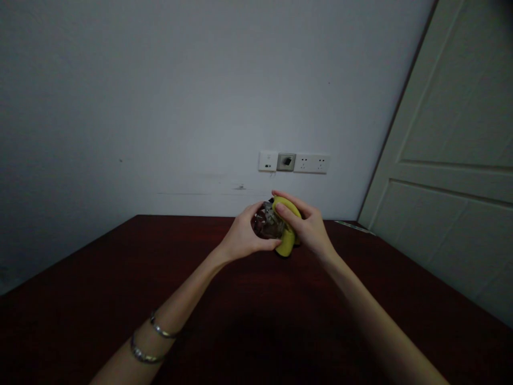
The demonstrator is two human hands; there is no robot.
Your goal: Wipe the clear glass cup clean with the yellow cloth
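Note:
Above the far part of the dark red table, my left hand [244, 234] curves around a clear, shiny glass [267, 222], thumb below and fingers above. The glass is tilted, and its exact shape is partly hidden by my fingers. My right hand [306, 224] grips a yellow cloth [286, 243] with a dark edge and presses it against the right side of the glass. My right thumb lies over the folded cloth. Both hands are close together, and the cloth hangs down between them.
The dark red table [248, 305] runs back to a pale wall [180, 96]. Sockets and a switch plate [294, 162] are set in the wall behind my hands. At the right stands a white panelled door [452, 160]. A thin pale strip [355, 227] lies along the table's back right edge.

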